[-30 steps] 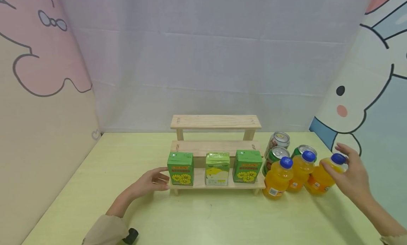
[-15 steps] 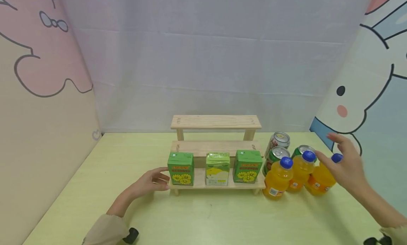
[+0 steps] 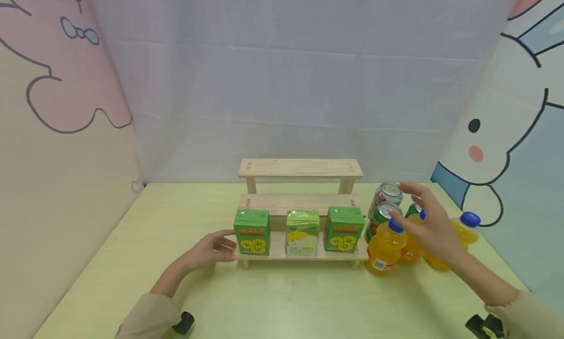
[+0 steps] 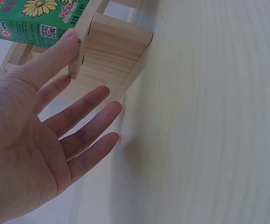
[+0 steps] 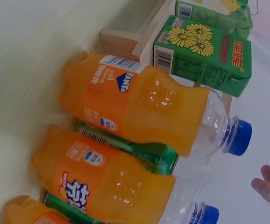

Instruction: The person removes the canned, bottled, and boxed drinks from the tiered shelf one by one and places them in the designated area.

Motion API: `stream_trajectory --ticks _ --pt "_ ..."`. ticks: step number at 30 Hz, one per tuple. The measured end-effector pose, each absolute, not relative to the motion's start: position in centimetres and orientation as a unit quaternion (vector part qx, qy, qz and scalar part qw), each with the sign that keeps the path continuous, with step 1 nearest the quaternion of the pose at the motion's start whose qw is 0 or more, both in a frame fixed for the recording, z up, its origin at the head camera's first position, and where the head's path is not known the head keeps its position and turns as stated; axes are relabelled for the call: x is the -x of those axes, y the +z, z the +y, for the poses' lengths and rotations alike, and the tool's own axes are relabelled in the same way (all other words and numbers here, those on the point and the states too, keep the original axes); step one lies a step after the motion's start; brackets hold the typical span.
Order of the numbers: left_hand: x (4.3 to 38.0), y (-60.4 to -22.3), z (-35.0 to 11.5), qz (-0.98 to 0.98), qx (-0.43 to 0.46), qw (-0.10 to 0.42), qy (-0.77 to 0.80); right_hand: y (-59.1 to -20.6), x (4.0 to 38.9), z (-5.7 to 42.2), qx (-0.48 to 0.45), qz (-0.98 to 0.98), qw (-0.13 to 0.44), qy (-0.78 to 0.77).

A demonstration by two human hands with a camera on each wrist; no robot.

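My left hand (image 3: 210, 253) rests at the left end of a stepped wooden shelf (image 3: 300, 169). In the left wrist view, its thumb touches the end of the bottom step, with the other fingers fairly straight. My right hand (image 3: 434, 231) hovers above the drinks to the right, fingers spread and holding nothing. Below it stand orange soda bottles with blue caps: a near one (image 3: 383, 253), a second (image 5: 102, 172) partly hidden by the hand, and a third (image 3: 466, 231) at the right. Behind them are a silver can (image 3: 388, 193) and green cans (image 3: 382, 213).
On the bottom step stand three drink cartons: a green one (image 3: 252, 232) at the left, a yellow-green one (image 3: 302, 233) in the middle, another green one (image 3: 344, 230) at the right. A pale curtain (image 3: 282, 94) hangs behind the table (image 3: 264, 300).
My right hand has moved left from the rightmost bottle's cap to above the other bottles and cans. The left hand stays at the shelf's end.
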State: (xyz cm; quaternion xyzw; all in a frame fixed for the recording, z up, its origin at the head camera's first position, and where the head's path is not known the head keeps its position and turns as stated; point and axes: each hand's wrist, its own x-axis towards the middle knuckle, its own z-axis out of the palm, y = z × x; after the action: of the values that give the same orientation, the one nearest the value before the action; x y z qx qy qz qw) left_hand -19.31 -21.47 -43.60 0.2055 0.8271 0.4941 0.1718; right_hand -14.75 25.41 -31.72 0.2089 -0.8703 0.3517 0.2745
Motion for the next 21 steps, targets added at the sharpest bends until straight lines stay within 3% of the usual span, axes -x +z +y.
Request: stream_trajectory --ticks 17,21 --pt "19.2 -42.8 -21.1 0.825 -0.203 0.172 0.499 -32.9 16.8 19.1 -0.325 -0.823 0.250 0.392" --pt "19.1 -42.9 -21.2 0.826 -0.196 0.174 0.499 -32.7 16.9 17.3 -0.346 -0.811 0.221 0.416"
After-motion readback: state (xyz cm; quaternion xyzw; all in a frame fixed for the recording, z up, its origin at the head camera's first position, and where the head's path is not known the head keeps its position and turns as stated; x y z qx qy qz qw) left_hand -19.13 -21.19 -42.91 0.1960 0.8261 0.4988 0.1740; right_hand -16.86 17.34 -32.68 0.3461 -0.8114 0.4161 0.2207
